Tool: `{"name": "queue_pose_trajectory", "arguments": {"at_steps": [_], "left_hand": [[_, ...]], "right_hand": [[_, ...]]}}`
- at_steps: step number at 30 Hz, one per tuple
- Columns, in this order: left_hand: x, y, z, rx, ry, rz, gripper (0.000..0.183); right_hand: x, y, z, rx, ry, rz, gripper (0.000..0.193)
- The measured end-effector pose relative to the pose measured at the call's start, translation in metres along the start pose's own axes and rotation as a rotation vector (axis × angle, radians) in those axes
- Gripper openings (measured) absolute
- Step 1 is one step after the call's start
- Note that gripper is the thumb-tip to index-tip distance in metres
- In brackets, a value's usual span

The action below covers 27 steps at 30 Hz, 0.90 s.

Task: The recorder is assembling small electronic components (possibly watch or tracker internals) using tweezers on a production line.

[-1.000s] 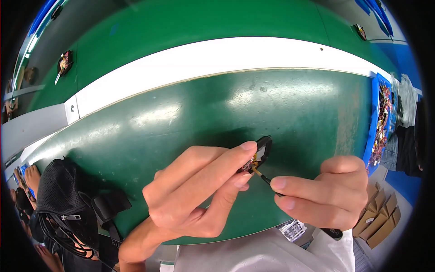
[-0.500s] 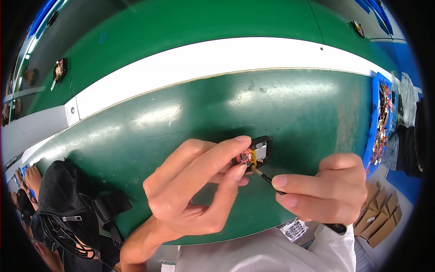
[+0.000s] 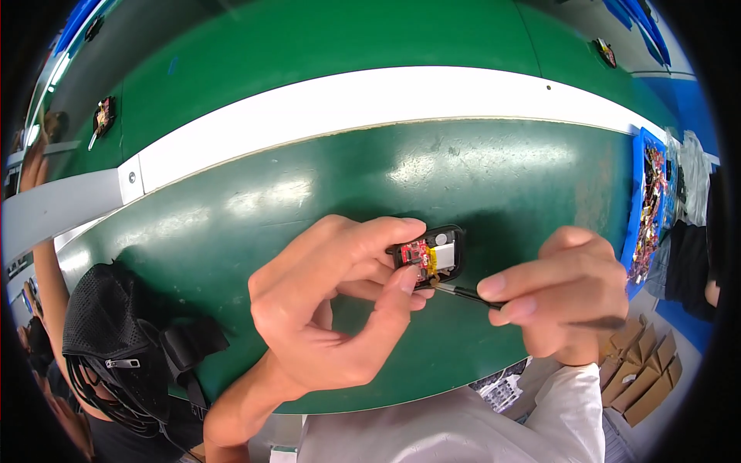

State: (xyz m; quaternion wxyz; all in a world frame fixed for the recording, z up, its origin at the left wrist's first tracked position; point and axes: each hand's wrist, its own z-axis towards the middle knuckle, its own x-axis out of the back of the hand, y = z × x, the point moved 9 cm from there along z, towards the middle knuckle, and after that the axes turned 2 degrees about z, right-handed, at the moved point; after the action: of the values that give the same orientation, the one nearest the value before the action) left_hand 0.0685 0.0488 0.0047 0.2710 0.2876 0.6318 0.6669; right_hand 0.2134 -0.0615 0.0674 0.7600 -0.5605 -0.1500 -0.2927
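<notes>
My left hand (image 3: 332, 301) holds a small black plastic housing (image 3: 461, 258) between thumb and fingers, its open side facing up. Inside it sit a red circuit board (image 3: 414, 253), yellow tape (image 3: 432, 260) and a silvery block (image 3: 444, 255). My right hand (image 3: 563, 289) pinches a slim black tool (image 3: 471, 294) with a pale metal tip; whether it is tweezers or a driver I cannot tell. That tip meets the housing's near edge, just below the yellow tape. Fingers hide the rest of the tool.
A blue tray (image 3: 637, 208) full of small wired parts stands at the right. Cardboard boxes (image 3: 644, 370) sit lower right. A black mesh cap (image 3: 108, 324) on another person is at the left. Beyond the white rail (image 3: 370, 96), a green belt (image 3: 347, 35) carries small assemblies (image 3: 104, 116).
My right hand has risen slightly and turned, so the tool lies flatter. The housing is tilted a little differently, showing more of its inside. At the left, a co-worker's arm now reaches up towards the belt.
</notes>
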Motion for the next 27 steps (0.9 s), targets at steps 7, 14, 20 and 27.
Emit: {"name": "queue_pose_trajectory", "arguments": {"at_steps": [7,14,20,27], "left_hand": [[0.001,-0.004,0.0,0.055,-0.034,-0.155,0.033],[0.0,-0.01,0.001,0.073,-0.002,-0.144,0.031],[-0.004,-0.003,-0.001,-0.002,-0.041,-0.052,0.029],[0.001,-0.003,-0.001,0.027,-0.001,-0.091,0.03]], "right_hand": [[0.002,0.025,0.002,-0.186,0.189,0.344,0.027],[0.001,0.024,0.001,-0.152,0.145,0.272,0.028],[0.007,0.02,0.0,-0.148,0.219,0.283,0.025],[0.002,0.029,-0.008,-0.255,0.278,0.533,0.021]]}}
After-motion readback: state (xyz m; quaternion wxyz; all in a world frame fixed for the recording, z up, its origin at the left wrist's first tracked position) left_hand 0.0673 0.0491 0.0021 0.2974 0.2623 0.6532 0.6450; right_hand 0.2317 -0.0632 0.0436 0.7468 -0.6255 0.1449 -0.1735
